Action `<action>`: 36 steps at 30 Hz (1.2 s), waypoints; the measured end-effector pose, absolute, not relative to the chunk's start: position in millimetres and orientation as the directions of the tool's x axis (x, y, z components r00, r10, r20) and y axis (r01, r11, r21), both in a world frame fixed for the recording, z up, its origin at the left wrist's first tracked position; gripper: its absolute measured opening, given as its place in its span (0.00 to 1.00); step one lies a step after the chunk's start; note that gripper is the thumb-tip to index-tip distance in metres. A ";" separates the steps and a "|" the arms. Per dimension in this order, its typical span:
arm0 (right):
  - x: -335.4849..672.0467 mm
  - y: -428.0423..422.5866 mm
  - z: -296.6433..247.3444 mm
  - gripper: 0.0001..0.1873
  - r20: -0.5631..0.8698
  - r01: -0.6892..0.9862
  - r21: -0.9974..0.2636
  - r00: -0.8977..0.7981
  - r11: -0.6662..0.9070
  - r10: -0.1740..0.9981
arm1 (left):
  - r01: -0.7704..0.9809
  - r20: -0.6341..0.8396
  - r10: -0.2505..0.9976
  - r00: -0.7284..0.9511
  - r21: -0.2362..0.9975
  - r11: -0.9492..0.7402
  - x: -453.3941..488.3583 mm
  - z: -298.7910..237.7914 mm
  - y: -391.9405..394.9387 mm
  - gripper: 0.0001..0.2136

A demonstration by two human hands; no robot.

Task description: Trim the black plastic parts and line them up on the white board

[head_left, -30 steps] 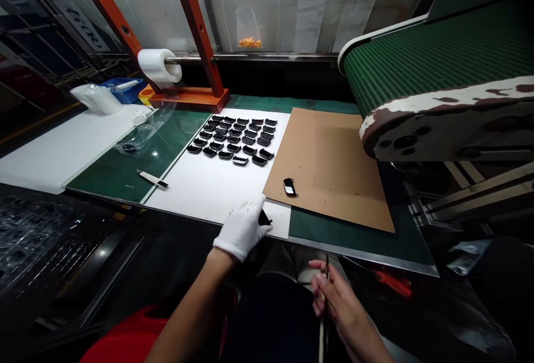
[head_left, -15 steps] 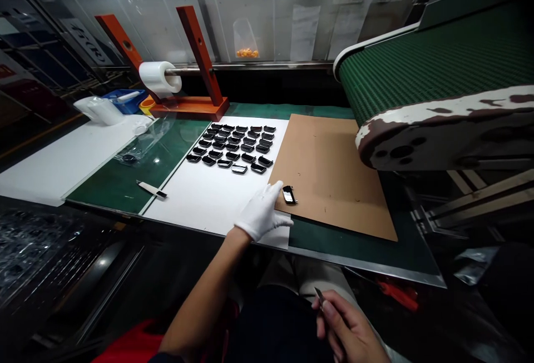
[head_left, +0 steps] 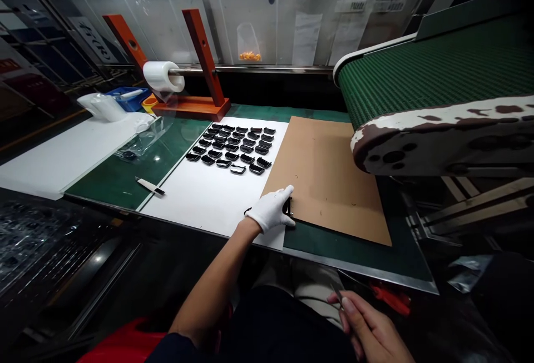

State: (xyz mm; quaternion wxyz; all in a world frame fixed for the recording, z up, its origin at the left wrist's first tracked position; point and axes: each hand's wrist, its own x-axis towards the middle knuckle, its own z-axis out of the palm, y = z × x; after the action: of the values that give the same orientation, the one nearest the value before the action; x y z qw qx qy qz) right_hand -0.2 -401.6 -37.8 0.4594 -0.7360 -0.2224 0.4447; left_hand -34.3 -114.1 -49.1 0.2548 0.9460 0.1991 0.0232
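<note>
My left hand (head_left: 273,210), in a white glove, reaches over the lower left corner of the brown cardboard sheet (head_left: 329,179). Its thumb and fingers close around a small glossy black part (head_left: 287,206), mostly covered by the glove. My bare right hand (head_left: 362,321) is low in front of my lap, pinching a thin pointed blade (head_left: 337,294). Several similar black parts (head_left: 231,148) lie in rows on the white sheet (head_left: 200,202) beyond my left hand. A dark bit near my left wrist is too small to make out.
A white-handled cutter (head_left: 150,186) lies left of the parts. Behind it, an orange stand (head_left: 196,107) holds a roll of clear film (head_left: 162,76). A green conveyor (head_left: 442,63) juts over the table's right side. A red-handled tool (head_left: 392,298) is below the table edge.
My left hand has moved in over the black part, which showed uncovered beside the fingertips before. My right hand has shifted slightly right and down in view, still with the blade.
</note>
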 end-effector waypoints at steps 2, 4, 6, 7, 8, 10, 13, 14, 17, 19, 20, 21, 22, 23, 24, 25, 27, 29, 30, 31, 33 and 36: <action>3.2 -398.9 -30.4 0.23 -0.420 -0.052 -0.882 0.541 -0.469 0.729 | 0.351 -0.043 0.385 0.922 0.512 -0.784 -36.2 -48.3 -113.3 0.41; 5.4 -396.8 -24.5 0.23 -0.389 -0.016 -0.887 0.565 -0.461 0.727 | 0.345 -0.024 0.395 0.918 0.535 -0.771 -37.1 -45.0 -113.6 0.38; 8.0 -396.1 -19.0 0.23 -0.356 0.047 -0.883 0.582 -0.467 0.731 | 0.338 0.003 0.412 0.911 0.568 -0.751 -39.5 -38.9 -118.0 0.37; 10.0 -396.0 -15.7 0.22 -0.328 0.101 -0.876 0.592 -0.472 0.736 | 0.330 0.023 0.423 0.906 0.589 -0.737 -42.1 -35.1 -122.8 0.37; 12.4 -396.1 -11.7 0.22 -0.289 0.166 -0.868 0.598 -0.468 0.747 | 0.319 0.046 0.435 0.899 0.612 -0.724 -45.8 -31.1 -129.5 0.38; 18.5 -395.5 -0.7 0.19 -0.180 0.308 -0.851 0.590 -0.425 0.787 | 0.280 0.101 0.452 0.886 0.661 -0.696 -56.4 -23.1 -148.5 0.41; 28.9 -390.4 21.6 0.17 -0.017 0.545 -0.781 0.472 -0.307 0.881 | 0.093 0.215 0.510 0.833 0.854 -0.512 -75.6 -13.1 -185.1 0.43; 31.9 -387.3 29.4 0.16 0.022 0.631 -0.725 0.421 -0.275 0.907 | 0.012 0.229 0.542 0.808 0.915 -0.404 -81.1 -10.4 -197.5 0.42; 37.7 -375.8 49.6 0.22 0.103 0.861 -0.456 0.301 -0.224 0.948 | -0.136 0.155 0.615 0.773 0.988 -0.078 -91.2 -3.9 -230.5 0.40; 38.5 -368.7 58.9 0.27 0.137 0.945 -0.253 0.249 -0.209 0.959 | -0.168 0.074 0.624 0.778 0.981 0.093 -92.7 -0.8 -247.0 0.40; 38.2 -366.1 62.3 0.28 0.141 0.965 -0.167 0.226 -0.202 0.964 | -0.187 0.042 0.622 0.782 0.968 0.169 -92.5 0.4 -253.5 0.40; 37.6 -364.3 64.9 0.29 0.138 0.976 -0.097 0.207 -0.194 0.969 | -0.206 0.017 0.619 0.785 0.950 0.235 -92.1 1.5 -258.7 0.39; 36.8 -363.2 66.9 0.30 0.129 0.982 -0.045 0.190 -0.185 0.973 | -0.223 -0.002 0.617 0.787 0.932 0.287 -91.6 2.3 -262.7 0.39; 36.0 -362.8 68.4 0.32 0.120 0.984 -0.008 0.178 -0.179 0.977 | -0.237 -0.016 0.615 0.788 0.915 0.327 -91.2 3.0 -265.7 0.39; 35.1 -362.8 69.5 0.33 0.111 0.985 0.014 0.169 -0.172 0.979 | -0.246 -0.026 0.615 0.788 0.903 0.353 -91.0 3.5 -267.9 0.39; 34.3 -363.1 70.2 0.34 0.106 0.985 0.029 0.165 -0.169 0.981 | -0.251 -0.031 0.615 0.788 0.896 0.366 -91.0 3.8 -269.4 0.39; 32.7 -364.0 70.7 0.36 0.096 0.986 0.048 0.158 -0.163 0.983 | -0.253 -0.030 0.610 0.792 0.892 0.373 -91.5 4.2 -271.0 0.39; 31.6 -364.8 70.5 0.37 0.086 0.985 0.059 0.157 -0.162 0.984 | -0.255 -0.028 0.607 0.794 0.891 0.375 -92.2 4.2 -271.6 0.38; 31.3 -365.0 70.3 0.37 0.086 0.986 0.061 0.152 -0.158 0.985 | -0.254 -0.029 0.607 0.794 0.891 0.375 -92.5 4.1 -271.8 0.38; 31.2 -365.1 70.0 0.37 0.087 0.987 0.062 0.146 -0.151 0.985 | -0.254 -0.031 0.609 0.793 0.892 0.375 -92.7 4.0 -271.9 0.38; 31.4 -365.1 69.9 0.37 0.097 0.989 0.056 0.129 -0.135 0.987 | -0.250 -0.038 0.612 0.790 0.891 0.378 -92.7 3.4 -272.4 0.38; 32.2 -364.8 70.3 0.36 0.108 0.991 0.045 0.122 -0.127 0.987 | -0.251 -0.052 0.608 0.792 0.880 0.403 -92.1 2.1 -273.7 0.38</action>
State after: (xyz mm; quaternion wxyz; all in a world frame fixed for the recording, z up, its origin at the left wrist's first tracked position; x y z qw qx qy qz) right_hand 32.2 -364.8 70.3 0.0189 -0.7487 -0.6603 -0.0555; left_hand -92.1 -273.7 2.1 0.8166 0.4790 0.1860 0.2630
